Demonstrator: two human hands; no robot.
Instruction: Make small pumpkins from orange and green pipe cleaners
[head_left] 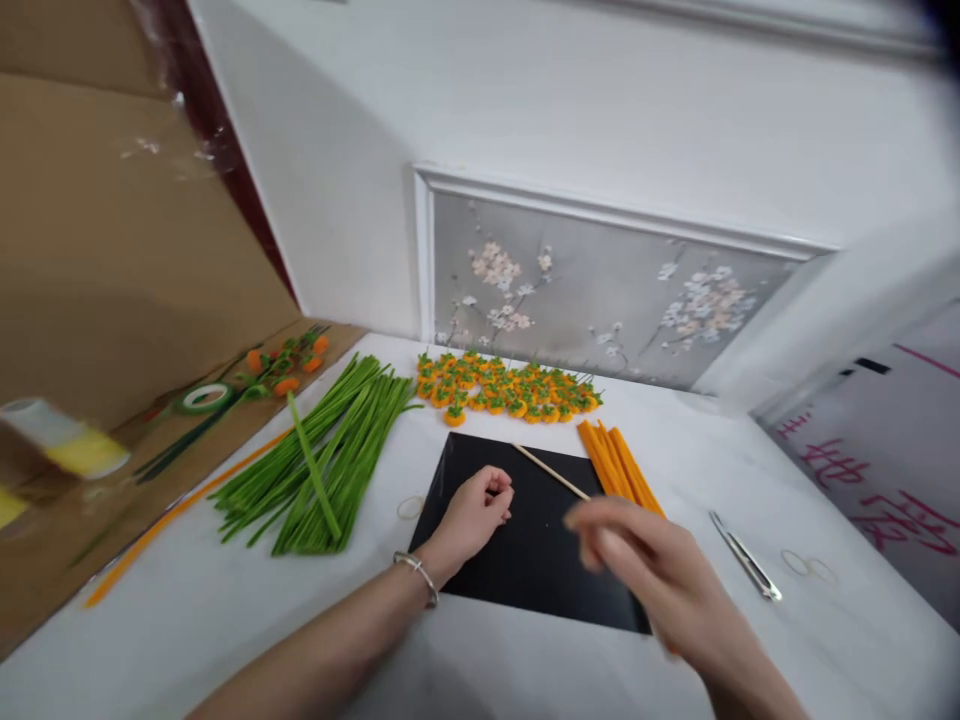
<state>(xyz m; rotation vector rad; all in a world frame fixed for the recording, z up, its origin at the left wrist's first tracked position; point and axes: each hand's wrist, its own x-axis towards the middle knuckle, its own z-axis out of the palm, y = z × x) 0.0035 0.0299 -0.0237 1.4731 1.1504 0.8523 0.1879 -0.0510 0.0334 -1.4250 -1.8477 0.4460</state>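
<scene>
My left hand (pixel 474 515), with a bangle at the wrist, is over a black board (pixel 525 580). Its fingers are curled together; whatever they may hold is hidden. On the right, my right hand (pixel 652 565) is bent at the fingers and smeared by motion above the board's right side, so its grip is unclear. A thin wooden stick (pixel 551 472) slants across the board's far part, its near end close to my right fingertips. Beyond that hand lies a bundle of orange chenille stems (pixel 619 465), partly covered by it.
Green chenille stems (pixel 330 465) lie left of the board. Small orange persimmon-like pieces with green tops (pixel 502 388) cluster behind it. A utility knife (pixel 745 556) and rubber bands (pixel 806 565) lie right. Green tape (pixel 206 398) sits on cardboard at left.
</scene>
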